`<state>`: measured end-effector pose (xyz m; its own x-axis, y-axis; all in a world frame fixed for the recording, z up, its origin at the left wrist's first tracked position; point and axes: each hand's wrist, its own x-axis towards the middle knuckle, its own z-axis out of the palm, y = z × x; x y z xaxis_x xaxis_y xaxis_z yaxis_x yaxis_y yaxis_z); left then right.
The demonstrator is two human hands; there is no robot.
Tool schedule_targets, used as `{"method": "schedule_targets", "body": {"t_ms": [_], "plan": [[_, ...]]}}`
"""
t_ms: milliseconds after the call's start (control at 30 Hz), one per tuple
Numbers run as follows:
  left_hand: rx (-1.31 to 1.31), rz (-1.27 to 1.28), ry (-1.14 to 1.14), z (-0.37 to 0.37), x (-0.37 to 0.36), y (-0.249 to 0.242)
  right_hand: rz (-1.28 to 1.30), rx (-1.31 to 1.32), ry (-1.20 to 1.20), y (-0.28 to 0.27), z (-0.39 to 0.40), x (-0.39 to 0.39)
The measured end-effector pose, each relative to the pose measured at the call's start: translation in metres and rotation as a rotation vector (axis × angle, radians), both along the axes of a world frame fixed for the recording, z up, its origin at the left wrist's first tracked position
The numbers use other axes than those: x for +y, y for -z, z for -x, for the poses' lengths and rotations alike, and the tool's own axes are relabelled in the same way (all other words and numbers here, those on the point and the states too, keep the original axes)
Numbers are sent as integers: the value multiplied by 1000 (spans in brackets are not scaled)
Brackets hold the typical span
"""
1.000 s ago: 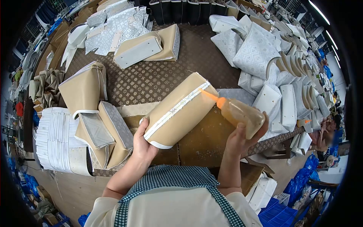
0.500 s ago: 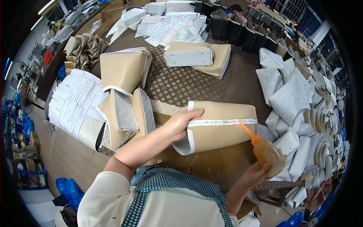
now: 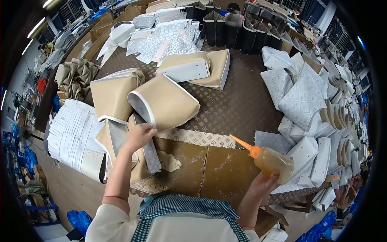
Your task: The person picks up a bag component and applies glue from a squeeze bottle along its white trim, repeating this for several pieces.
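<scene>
- Head view, clock read from its middle: tan bag piece (image 3: 173,101) just off centre toward 11, tilted, white-edged mouth facing 8.
- Left hand (image 3: 140,138) between 8 and 9, fingers curled, fingertips at the lower mouth edge of the tan bag piece. Can't tell if it grips the edge or only touches it.
- Right hand (image 3: 264,184) between 4 and 5, wrapped round the squeeze bottle (image 3: 276,164), gripping it.
- Squeeze bottle at 4, translucent, amber-toned. Orange nozzle (image 3: 244,144) points to 10, tip apart from the tan bag piece.
- Brown board (image 3: 209,165) at 6, scuffed, near side of the tabletop (image 3: 246,92); cream patterned strip (image 3: 201,138) along its far edge.
- Other tan stock: upright bag (image 3: 111,97) at 10, just beside the tan bag piece; bag pair (image 3: 219,72) at 12; lower bags (image 3: 140,169) at 8, by the left hand.
- White strip stack (image 3: 74,133) at 9.
- Silver patterned sheets (image 3: 169,38) between 11 and 12; black bags (image 3: 234,36) at 1.
- Silver patterned bags (image 3: 302,99) piled between 2 and 4; grey sheet (image 3: 272,140) near the bottle, toward 3.
</scene>
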<state>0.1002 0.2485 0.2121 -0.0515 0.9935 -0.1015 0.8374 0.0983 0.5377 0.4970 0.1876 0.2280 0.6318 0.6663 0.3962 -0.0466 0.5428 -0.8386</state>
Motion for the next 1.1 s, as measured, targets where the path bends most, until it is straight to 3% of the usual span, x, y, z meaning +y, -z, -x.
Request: {"method": "schedule_targets", "body": {"t_ms": [100,200,233,367,533,600,633,733,867,967,1100], "plan": [[-209,-74,-192,1,25,-1,-7,78,-68,8,1,16],[-211,-410,-66,-22,82,3,18,170,-73,17,2,32],[-246,-377,-1,-31,107,4,31,197,-65,20,2,37],[61,-396,135,-82,226,19,104,193,-100,30,-7,50],[513,-672,141,-120,360,73,192,181,-22,49,-25,58],[446,-305,199,-131,384,81,226,170,19,54,-31,61],[552,-474,244,-132,388,93,241,174,38,53,-31,62],[534,-494,403,-120,381,92,278,192,62,41,-23,64],[180,-681,533,-102,312,16,249,236,21,28,-19,62],[142,-776,764,-105,249,-37,121,305,-78,31,-28,55],[187,-748,1053,-133,165,-55,19,419,-113,19,-44,39]]}}
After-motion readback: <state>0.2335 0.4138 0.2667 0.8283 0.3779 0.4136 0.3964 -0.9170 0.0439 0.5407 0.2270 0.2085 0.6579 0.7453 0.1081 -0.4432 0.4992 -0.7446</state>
